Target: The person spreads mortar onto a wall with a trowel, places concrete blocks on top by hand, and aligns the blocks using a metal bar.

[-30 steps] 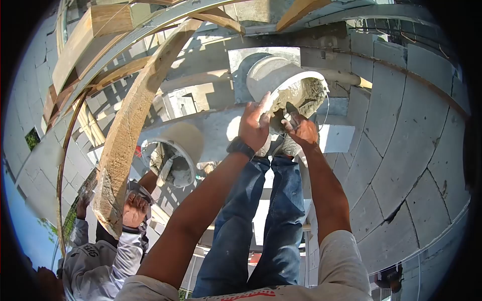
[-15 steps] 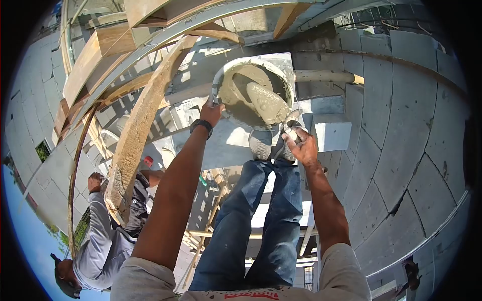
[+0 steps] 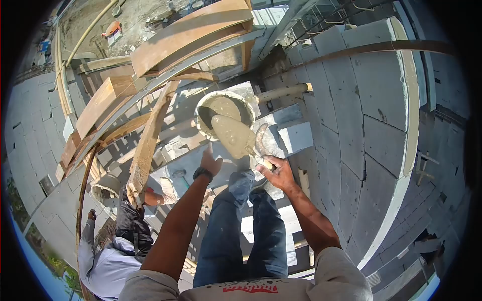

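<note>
My right hand is closed round the handle of a trowel, whose blade carries a thick load of wet grey mortar. The blade is raised over the near rim of a round bucket. More mortar lies in the bucket. My left hand, with a dark watch on the wrist, is just below the rim. Its fingers are apart, with nothing in them, and one stretches towards the bucket.
A grey block wall rises on the right. Curved wooden formwork and a rough timber stand at the left. A co-worker is at the lower left, near another bucket. A white block lies beside my trowel.
The trowel has come up out of the bucket with mortar on its blade. My left hand has let go of the bucket rim. The head view has shifted, showing more of the wall's top.
</note>
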`<state>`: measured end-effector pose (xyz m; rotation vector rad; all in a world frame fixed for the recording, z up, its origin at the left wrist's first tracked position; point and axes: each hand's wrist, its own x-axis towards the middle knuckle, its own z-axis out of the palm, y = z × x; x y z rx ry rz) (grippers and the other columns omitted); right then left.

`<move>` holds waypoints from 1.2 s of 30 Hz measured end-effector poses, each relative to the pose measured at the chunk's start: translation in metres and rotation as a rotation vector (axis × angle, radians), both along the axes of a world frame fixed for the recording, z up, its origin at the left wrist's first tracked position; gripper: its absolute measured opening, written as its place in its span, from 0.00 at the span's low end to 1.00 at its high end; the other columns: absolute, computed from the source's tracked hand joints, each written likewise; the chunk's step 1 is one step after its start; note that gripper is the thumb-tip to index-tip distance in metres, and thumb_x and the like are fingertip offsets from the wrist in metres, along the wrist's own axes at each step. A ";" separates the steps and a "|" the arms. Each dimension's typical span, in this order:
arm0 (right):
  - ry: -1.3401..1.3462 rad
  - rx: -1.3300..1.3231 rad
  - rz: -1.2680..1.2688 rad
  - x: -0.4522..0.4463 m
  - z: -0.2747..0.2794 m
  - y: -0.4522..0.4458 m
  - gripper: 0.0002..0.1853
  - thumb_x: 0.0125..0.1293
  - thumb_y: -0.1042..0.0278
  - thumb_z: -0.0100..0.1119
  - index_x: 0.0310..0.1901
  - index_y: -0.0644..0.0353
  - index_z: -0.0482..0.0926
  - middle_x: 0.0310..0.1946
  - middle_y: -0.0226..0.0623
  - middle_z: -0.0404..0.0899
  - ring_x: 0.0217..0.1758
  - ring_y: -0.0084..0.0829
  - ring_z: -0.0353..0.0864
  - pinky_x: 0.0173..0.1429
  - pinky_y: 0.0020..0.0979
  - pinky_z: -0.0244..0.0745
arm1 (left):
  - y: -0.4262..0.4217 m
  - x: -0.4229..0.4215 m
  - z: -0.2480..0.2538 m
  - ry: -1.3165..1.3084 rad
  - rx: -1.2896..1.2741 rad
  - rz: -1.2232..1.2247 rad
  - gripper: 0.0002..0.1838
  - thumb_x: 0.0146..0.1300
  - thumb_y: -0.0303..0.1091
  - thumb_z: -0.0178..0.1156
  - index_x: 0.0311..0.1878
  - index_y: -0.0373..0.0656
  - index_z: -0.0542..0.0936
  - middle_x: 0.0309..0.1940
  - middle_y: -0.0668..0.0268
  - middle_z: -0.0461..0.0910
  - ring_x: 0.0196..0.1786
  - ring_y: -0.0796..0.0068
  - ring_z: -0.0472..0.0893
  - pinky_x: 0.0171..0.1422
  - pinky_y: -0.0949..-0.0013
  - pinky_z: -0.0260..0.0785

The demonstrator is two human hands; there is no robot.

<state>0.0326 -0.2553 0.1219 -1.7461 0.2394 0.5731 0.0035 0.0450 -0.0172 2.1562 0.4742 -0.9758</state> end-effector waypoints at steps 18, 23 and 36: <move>-0.232 -0.945 -0.514 -0.199 0.309 -0.318 0.21 0.59 0.62 0.67 0.54 0.60 0.83 0.38 0.43 0.84 0.38 0.44 0.85 0.43 0.38 0.78 | -0.132 -0.049 0.141 -0.233 0.100 -0.170 0.42 0.54 0.41 0.67 0.68 0.24 0.66 0.62 0.35 0.73 0.65 0.40 0.74 0.71 0.54 0.65; -0.295 -1.223 -0.407 -0.186 0.276 -0.341 0.24 0.56 0.62 0.70 0.57 0.51 0.82 0.38 0.38 0.79 0.41 0.45 0.83 0.43 0.43 0.79 | -0.162 -0.095 0.112 -0.163 -0.174 -0.072 0.44 0.55 0.41 0.67 0.71 0.27 0.63 0.66 0.36 0.70 0.73 0.43 0.68 0.76 0.60 0.60; -0.130 -0.982 -0.425 -0.114 0.306 -0.324 0.19 0.64 0.57 0.66 0.53 0.56 0.83 0.41 0.48 0.82 0.45 0.51 0.84 0.50 0.48 0.78 | -0.105 -0.108 0.237 -0.199 -0.117 0.071 0.39 0.56 0.42 0.70 0.68 0.30 0.70 0.62 0.42 0.77 0.66 0.49 0.76 0.71 0.58 0.66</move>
